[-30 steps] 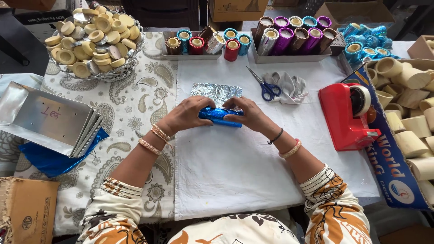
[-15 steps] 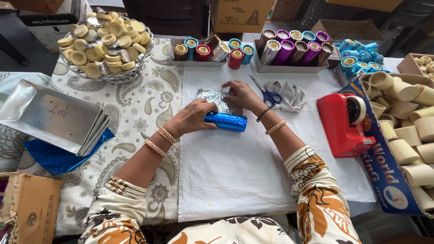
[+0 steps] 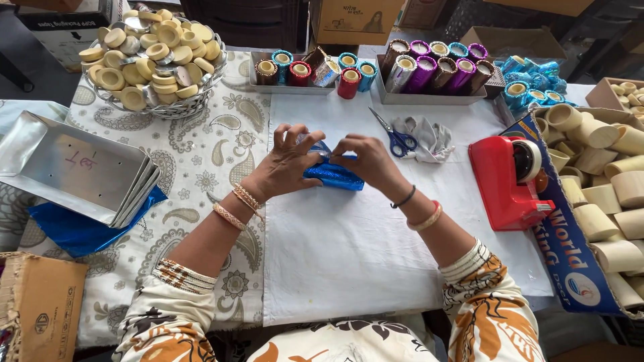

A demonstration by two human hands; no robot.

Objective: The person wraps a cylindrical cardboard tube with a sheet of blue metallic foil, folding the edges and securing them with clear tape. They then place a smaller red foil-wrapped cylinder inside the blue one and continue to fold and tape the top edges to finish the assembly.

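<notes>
White cloth (image 3: 376, 248) covers the table centre. Cardboard box (image 3: 570, 261) at right holds plain beige tubes (image 3: 604, 214). Wire basket (image 3: 157, 107) holds round beige caps. Two trays (image 3: 429, 99) hold foil-wrapped tubes. Red tape dispenser (image 3: 506, 181) stands beside. Left hand (image 3: 285, 164) and right hand (image 3: 365, 161) both clasp the shiny blue foil roll (image 3: 333, 175) mid-cloth

1. Roll (image 3: 333, 175): glossy, glittering blue foil.
2. Sheet (image 3: 376, 241): matt white cloth or paper; which, unclear.
3. Tablecloth (image 3: 201, 161): matt printed cloth.
4. Trays (image 3: 70, 167): dull silver metal.
5. Dispenser (image 3: 504, 184): shiny red plastic.
6. Tubes (image 3: 604, 167): matt, plain card.
7. Basket (image 3: 164, 107): shiny metal wire.
</notes>
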